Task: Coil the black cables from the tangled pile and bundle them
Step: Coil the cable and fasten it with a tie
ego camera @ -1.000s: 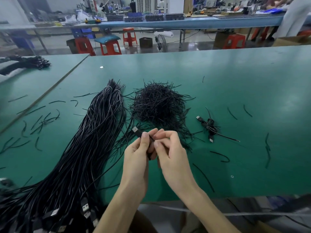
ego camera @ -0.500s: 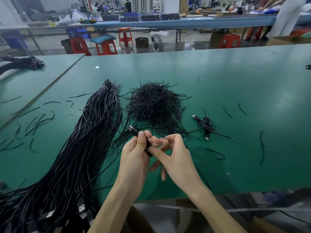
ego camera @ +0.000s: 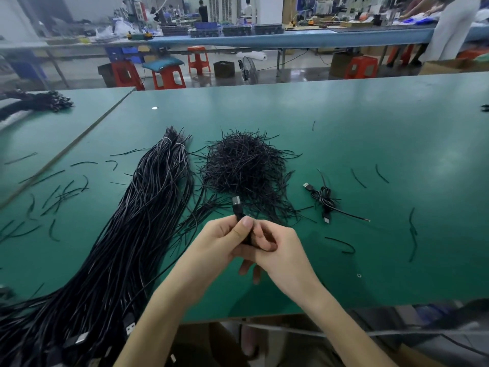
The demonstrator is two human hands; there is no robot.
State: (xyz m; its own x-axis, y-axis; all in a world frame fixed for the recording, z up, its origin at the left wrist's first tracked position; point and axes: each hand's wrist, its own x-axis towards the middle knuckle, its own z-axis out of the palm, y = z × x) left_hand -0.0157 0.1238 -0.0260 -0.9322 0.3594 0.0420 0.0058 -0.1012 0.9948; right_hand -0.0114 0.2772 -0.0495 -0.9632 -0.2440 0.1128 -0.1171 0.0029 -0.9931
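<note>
Black cable between both hands

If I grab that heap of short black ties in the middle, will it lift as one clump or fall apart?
Probably sheds: the heap is loose short strands, with strays scattered on the table. Likely light and springy, since ends stick out stiffly rather than drooping.

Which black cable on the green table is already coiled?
The small black cable bundle right of the heap of short black ties, lying alone and cinched at its middle. The long black cables on the left lie straight.
</note>
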